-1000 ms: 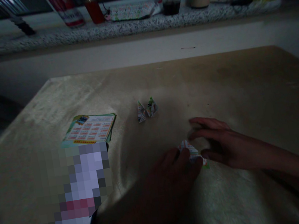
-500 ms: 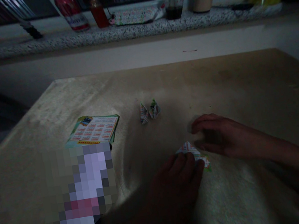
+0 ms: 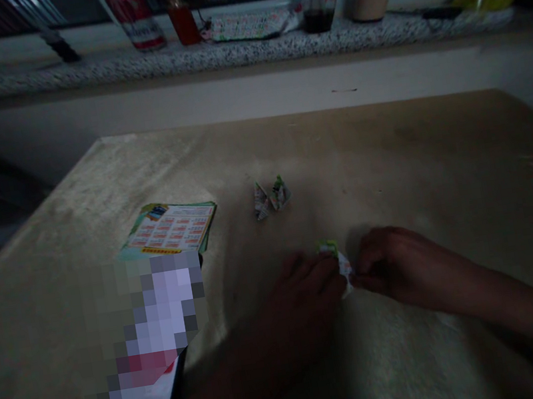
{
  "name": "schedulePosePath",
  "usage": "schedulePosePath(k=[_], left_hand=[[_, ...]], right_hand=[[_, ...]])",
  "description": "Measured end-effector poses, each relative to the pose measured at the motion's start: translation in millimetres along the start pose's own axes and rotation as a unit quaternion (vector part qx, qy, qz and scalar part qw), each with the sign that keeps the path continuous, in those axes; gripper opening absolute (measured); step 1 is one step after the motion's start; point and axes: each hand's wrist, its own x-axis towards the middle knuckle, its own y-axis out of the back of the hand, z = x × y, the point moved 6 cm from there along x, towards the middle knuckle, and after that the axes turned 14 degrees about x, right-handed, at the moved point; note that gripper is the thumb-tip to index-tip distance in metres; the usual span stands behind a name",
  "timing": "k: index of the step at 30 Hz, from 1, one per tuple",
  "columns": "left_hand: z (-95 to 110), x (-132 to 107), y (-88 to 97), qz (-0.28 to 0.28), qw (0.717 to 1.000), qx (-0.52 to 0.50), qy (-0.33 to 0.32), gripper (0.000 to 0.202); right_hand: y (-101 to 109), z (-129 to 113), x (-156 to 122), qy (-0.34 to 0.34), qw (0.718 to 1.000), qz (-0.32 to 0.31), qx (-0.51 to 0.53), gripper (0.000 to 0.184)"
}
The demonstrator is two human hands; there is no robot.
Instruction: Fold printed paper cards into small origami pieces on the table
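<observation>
A small folded piece of printed paper (image 3: 338, 262) stands between my two hands on the beige table (image 3: 392, 159). My left hand (image 3: 306, 294) pinches its left side with closed fingers. From the other side, my right hand (image 3: 398, 266) grips the same paper, fingers curled. Two finished folded paper shapes (image 3: 271, 197) lie side by side farther back on the table, apart from my hands.
A stack of printed paper sheets (image 3: 170, 228) lies at the left, with a blurred-out flat object (image 3: 152, 339) in front of it. Behind the table, a speckled stone ledge (image 3: 223, 51) carries a red can (image 3: 133, 15), a small red bottle (image 3: 182, 20), a glass and a cylinder.
The paper piece was lying flatter under my left fingers with my right hand open beside it. Now both hands have closed on it and it stands up, folded narrower.
</observation>
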Motion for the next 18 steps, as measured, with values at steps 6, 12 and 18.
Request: schedulePosePath(k=[6, 12, 18], left_hand=[[-1, 1, -3.8, 0.041, 0.999, 0.001, 0.018, 0.029], [1, -7, -5.0, 0.055, 0.998, 0.03, -0.005, 0.036], [4, -6, -5.1, 0.047, 0.998, 0.052, -0.005, 0.035]], right_hand=[[-2, 1, 3, -0.013, 0.999, -0.036, 0.038, 0.016], [13, 19, 24, -0.122, 0.988, -0.078, 0.056, 0.015], [14, 18, 54, -0.243, 0.947, -0.199, 0.07, 0.016]])
